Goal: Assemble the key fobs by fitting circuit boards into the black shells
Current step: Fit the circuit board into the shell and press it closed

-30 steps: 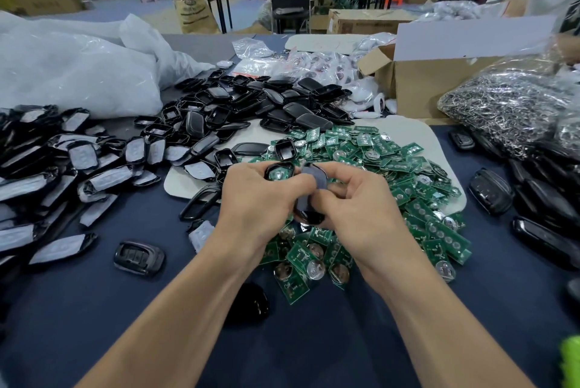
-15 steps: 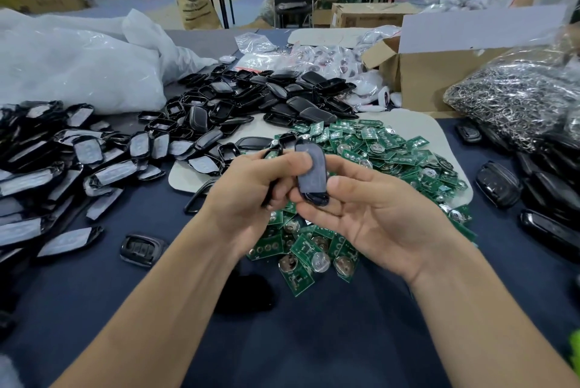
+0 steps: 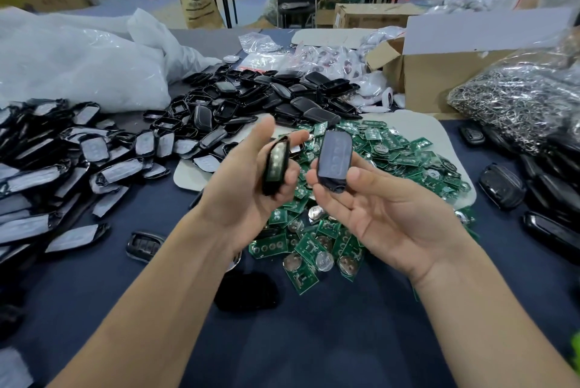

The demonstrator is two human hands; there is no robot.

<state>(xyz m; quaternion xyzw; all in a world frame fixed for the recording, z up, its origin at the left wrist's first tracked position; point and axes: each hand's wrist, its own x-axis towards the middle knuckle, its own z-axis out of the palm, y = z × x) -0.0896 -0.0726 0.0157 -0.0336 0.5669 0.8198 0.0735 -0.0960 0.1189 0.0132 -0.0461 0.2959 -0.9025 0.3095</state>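
Far left, a heap of film-covered shells (image 3: 47,168) lies on the dark counter (image 3: 314,340), and a single black fob (image 3: 144,244) lies apart from it, nearer the viewer. The left hand (image 3: 248,189) grips a black shell (image 3: 276,168) almost edge-on between the thumb and curled fingers. A pale green sheen in its hollow suggests that a board is seated there, though this cannot be confirmed. Just beside it, and not touching, the right hand (image 3: 386,218) lies palm up and pinches a dark cover (image 3: 334,161) at its lower end between thumb and fingertips. Both parts are held in the air above the near edge of the pile of green circuit boards (image 3: 392,161). Several faults seem likely from here. The shell is tilted, so a board not fully seated could slide out into the pile below. The cover is held at one end only, so it could pivot or drop. If the two halves meet out of line or reversed, their rims may pinch the board or close only partly. At right lie more black fobs (image 3: 502,182) and a bag of metal rings (image 3: 518,105); a dropped part could be lost among such similar pieces.
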